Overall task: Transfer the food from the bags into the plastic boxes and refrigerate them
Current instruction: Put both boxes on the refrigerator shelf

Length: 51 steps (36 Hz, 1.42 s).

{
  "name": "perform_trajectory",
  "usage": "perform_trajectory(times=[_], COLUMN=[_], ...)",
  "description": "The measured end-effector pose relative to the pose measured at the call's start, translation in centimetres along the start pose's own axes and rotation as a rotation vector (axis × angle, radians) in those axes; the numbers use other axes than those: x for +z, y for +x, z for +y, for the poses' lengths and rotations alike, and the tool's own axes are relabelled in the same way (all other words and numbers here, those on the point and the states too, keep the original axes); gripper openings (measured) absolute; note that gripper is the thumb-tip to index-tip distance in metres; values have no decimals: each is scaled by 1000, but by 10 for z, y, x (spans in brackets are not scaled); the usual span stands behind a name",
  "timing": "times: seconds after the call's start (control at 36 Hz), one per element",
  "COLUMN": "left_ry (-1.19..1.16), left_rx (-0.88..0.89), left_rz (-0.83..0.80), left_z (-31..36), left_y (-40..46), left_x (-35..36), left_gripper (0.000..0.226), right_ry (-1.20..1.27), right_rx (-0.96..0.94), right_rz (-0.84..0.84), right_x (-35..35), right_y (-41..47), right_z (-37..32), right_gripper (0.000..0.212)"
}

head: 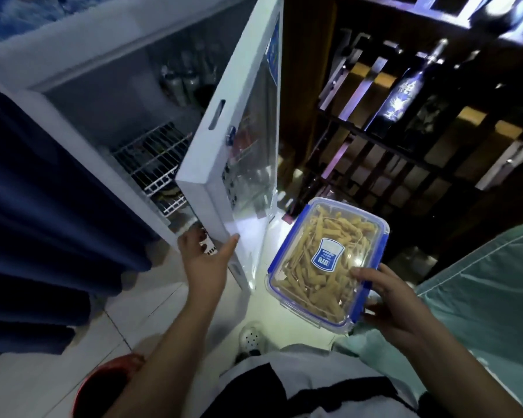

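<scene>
A clear plastic box [323, 260] with a blue-clipped lid is full of pale yellow food sticks. My right hand [387, 300] grips its near right corner and holds it in the air, right of the fridge. The white fridge [82, 95] stands open at upper left, with wire shelves [151, 158] inside. Its glass-fronted door [239, 137] is swung out toward me. My left hand [206, 254] grips the door's lower edge, thumb on the glass side.
A dark blue curtain [43, 224] hangs at the left. A dark wooden rack [405, 116] with bottles fills the upper right. A teal cloth-covered surface [489, 288] lies at the right. A red bucket [103, 384] stands on the white tiled floor by my feet.
</scene>
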<state>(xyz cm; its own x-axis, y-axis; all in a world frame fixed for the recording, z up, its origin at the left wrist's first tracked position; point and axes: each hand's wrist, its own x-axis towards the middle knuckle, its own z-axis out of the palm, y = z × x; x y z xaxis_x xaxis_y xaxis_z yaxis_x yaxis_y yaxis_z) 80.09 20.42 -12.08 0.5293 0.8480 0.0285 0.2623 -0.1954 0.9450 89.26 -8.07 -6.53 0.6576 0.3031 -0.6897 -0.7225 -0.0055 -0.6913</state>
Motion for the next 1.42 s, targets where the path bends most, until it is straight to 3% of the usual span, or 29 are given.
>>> perform_trajectory(times=[0.08, 0.17, 0.44, 0.69, 0.83, 0.97, 1.06, 1.14, 1.28, 1.42], left_ry=[-98, -106, 141, 210, 216, 169, 174, 114, -83, -354], left_rx=[16, 51, 264, 302, 276, 144, 112, -140, -488, -565], left_rz=[-130, -269, -646, -748, -892, -1125, -1099, -1178, -1377, -1320], left_z=[14, 23, 75, 113, 128, 130, 120, 100, 56, 25], left_y=[-26, -46, -72, -84, -86, -83, -83, -91, -101, -92], left_x=[25, 47, 143, 231, 249, 232, 205, 163, 87, 20], left_gripper=[53, 45, 24, 25, 38, 70, 50, 30, 55, 58], right_ry=[19, 40, 177, 258, 285, 272, 268, 238, 130, 20], right_rx=[5, -3, -27, -78, -92, -102, -92, -71, -51, -37], right_rz=[18, 16, 96, 141, 169, 147, 137, 115, 57, -53], right_x=[-28, -52, -126, -178, -196, -198, -193, -179, -140, -83], right_y=[-5, -13, -37, -69, -82, -90, -88, -80, -59, -30], right_z=[2, 5, 22, 42, 56, 65, 68, 68, 61, 45], right_gripper=[35, 45, 46, 52, 40, 56, 59, 60, 56, 38])
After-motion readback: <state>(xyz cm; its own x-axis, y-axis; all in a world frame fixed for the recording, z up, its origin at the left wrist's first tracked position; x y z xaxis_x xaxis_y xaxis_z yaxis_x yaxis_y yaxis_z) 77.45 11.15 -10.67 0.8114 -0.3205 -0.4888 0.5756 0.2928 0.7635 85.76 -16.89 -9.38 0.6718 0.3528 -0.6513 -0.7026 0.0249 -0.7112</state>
